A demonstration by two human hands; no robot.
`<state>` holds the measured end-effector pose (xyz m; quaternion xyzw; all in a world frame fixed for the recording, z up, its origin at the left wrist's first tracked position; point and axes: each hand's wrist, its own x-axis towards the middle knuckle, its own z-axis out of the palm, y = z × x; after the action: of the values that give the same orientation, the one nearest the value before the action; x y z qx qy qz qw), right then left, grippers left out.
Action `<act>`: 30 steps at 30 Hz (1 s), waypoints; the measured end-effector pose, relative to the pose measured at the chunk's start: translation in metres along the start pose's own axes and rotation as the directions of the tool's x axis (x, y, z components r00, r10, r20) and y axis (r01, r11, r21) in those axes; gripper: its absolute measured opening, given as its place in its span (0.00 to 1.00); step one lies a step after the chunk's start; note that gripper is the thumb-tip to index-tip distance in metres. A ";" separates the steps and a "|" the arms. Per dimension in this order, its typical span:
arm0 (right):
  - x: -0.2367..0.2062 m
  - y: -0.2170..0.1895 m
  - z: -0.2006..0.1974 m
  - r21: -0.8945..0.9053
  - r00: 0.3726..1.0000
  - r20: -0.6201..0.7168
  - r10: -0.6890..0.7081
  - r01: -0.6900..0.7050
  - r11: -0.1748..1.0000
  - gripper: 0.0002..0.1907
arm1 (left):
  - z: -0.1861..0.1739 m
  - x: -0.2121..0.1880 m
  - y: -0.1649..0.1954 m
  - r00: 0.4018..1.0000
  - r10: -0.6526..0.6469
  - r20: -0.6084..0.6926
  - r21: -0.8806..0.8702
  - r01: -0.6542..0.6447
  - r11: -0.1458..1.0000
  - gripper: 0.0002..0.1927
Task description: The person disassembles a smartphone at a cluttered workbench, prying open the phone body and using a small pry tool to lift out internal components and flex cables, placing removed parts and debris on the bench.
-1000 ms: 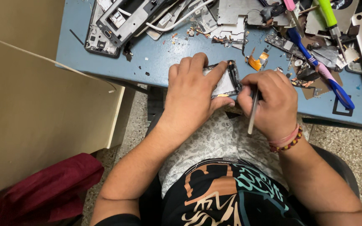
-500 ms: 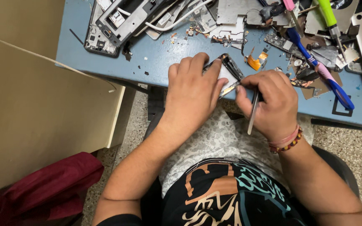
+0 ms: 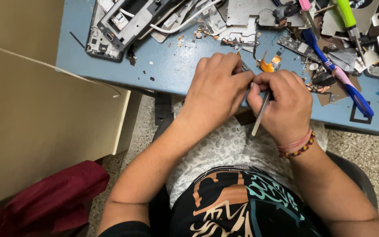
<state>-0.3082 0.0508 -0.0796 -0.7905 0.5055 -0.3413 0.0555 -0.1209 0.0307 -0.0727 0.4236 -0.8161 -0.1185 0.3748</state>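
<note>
Centre frame: left hand [image 3: 218,90] curls shut over a small part, mostly hidden. Right hand [image 3: 284,105], touching it, clamps metal tweezers [image 3: 260,115], long axis running down-left toward the lap.

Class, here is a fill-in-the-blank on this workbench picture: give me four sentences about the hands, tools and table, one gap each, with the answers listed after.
1. The right hand grips a slim ____-coloured metal tool.
2. The table top is painted ____.
3. A beaded bracelet sits on the ____ wrist.
4. The left hand rests at the table's ____ edge.

Missing words: silver; blue; right; near
</note>
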 end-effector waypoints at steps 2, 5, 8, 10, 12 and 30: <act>0.002 0.001 -0.001 0.006 1.000 0.006 -0.002 0.002 1.000 0.08 | 0.001 0.002 -0.003 1.000 0.000 0.019 -0.022 0.001 1.000 0.09; 0.007 0.001 -0.003 0.001 0.999 0.027 -0.027 0.027 1.000 0.08 | 0.001 0.005 -0.008 0.999 0.004 0.033 -0.055 -0.003 0.999 0.09; 0.012 0.003 -0.008 -0.007 0.996 0.076 -0.049 0.050 0.999 0.07 | 0.001 0.007 -0.012 0.999 0.019 0.042 -0.078 -0.015 0.997 0.08; 0.017 0.005 -0.010 -0.049 0.990 0.101 -0.097 0.102 0.994 0.07 | 0.002 0.008 -0.016 0.999 0.018 0.048 -0.095 -0.013 0.995 0.08; 0.021 0.007 -0.011 -0.040 0.985 0.116 -0.129 0.134 0.990 0.07 | 0.004 0.009 -0.018 0.999 0.019 0.051 -0.106 -0.013 0.994 0.08; 0.029 0.022 -0.015 -0.071 0.948 0.206 -0.243 0.262 0.962 0.09 | 0.013 0.011 -0.024 0.997 -0.001 0.080 -0.079 0.007 0.997 0.09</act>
<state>-0.3266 0.0197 -0.0634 -0.8801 0.4084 -0.2411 0.0220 -0.1200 0.0059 -0.0881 0.4051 -0.8242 -0.1685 0.3581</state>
